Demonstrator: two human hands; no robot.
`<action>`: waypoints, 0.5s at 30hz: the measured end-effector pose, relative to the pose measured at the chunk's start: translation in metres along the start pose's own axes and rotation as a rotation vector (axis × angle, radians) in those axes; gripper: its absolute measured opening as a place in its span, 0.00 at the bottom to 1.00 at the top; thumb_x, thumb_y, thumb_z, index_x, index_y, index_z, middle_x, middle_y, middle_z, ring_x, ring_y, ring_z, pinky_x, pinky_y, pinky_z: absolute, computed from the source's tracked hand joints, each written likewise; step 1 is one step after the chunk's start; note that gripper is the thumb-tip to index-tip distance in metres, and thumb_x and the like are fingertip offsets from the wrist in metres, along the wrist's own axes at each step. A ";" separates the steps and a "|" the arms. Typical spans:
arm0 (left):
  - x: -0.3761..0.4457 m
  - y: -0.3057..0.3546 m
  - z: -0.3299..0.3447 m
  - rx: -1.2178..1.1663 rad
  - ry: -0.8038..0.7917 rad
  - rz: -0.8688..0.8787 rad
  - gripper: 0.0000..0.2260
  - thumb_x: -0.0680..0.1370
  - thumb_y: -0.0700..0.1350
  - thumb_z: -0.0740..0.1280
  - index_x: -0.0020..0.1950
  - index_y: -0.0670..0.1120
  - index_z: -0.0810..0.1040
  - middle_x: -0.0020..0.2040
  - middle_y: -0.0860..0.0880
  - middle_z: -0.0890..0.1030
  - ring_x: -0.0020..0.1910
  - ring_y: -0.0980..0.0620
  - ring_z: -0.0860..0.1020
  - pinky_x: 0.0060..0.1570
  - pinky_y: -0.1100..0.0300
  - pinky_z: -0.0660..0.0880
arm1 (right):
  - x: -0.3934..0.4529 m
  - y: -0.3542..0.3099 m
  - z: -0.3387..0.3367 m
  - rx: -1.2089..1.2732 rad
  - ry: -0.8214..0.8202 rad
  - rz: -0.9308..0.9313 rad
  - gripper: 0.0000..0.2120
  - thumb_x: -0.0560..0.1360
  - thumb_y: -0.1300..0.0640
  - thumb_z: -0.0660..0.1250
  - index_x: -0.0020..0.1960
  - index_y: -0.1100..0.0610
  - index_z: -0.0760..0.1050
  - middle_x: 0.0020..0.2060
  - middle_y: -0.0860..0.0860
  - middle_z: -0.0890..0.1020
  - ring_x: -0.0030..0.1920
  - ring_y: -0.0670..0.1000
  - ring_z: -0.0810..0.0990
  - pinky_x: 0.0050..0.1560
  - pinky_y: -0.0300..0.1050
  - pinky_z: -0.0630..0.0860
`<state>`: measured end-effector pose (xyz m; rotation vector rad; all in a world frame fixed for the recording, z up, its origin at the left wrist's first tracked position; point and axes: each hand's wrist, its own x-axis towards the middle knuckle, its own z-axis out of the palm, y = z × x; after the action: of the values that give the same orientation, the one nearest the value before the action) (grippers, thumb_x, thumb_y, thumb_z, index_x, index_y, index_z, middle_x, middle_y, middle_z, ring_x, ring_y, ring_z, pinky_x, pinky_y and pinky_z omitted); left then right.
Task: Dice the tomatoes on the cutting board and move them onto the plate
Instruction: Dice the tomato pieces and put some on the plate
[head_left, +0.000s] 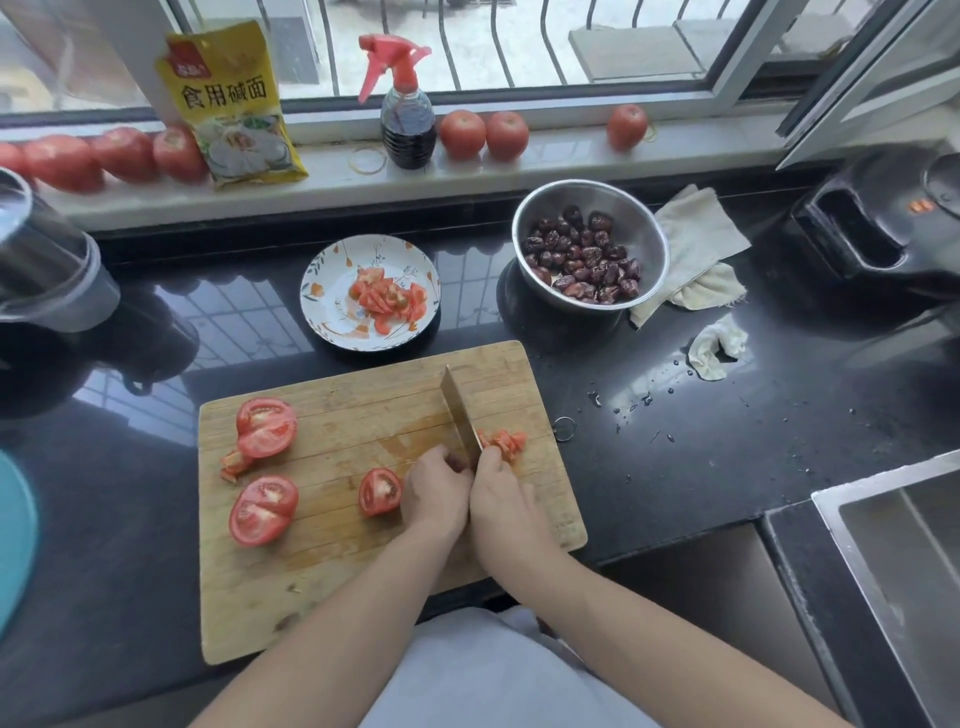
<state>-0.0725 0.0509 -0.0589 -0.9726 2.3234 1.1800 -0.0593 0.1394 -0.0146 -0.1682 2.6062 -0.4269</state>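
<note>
Your right hand (501, 488) grips the handle of a steel-bladed knife (460, 415), blade down on the pale wooden cutting board (363, 400) beside a small heap of diced red tomato (506, 441). Your left hand (434, 486) curls against the blade's other side; whether it holds anything, you cannot tell. 3 cut tomato pieces (265, 506) lie to the left. The floral white plate (322, 280) on the black counter (701, 441) holds more dice.

knife handle (470, 462) hidden by hands, sink (893, 561) cropped
</note>
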 end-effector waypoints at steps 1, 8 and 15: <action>0.000 0.002 -0.002 0.013 -0.004 -0.002 0.04 0.79 0.48 0.70 0.45 0.51 0.80 0.41 0.53 0.81 0.42 0.49 0.79 0.38 0.57 0.72 | 0.003 -0.001 -0.002 0.038 -0.010 0.014 0.14 0.82 0.61 0.52 0.68 0.57 0.58 0.60 0.57 0.75 0.58 0.64 0.76 0.53 0.57 0.72; -0.006 0.004 -0.001 0.095 0.030 -0.021 0.05 0.80 0.45 0.68 0.44 0.50 0.77 0.42 0.51 0.80 0.39 0.53 0.77 0.32 0.60 0.67 | -0.002 0.024 -0.020 0.171 -0.004 0.106 0.09 0.80 0.57 0.52 0.61 0.52 0.60 0.49 0.54 0.79 0.49 0.60 0.77 0.45 0.57 0.74; -0.008 0.004 -0.005 0.015 -0.026 -0.030 0.04 0.82 0.48 0.68 0.54 0.49 0.79 0.47 0.53 0.79 0.41 0.56 0.75 0.35 0.61 0.67 | 0.000 0.062 -0.049 0.375 0.078 0.052 0.02 0.80 0.54 0.57 0.51 0.47 0.64 0.35 0.55 0.79 0.33 0.57 0.79 0.38 0.55 0.80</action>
<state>-0.0697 0.0514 -0.0496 -0.9783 2.2864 1.1550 -0.0857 0.2111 0.0063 0.0444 2.5428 -0.9060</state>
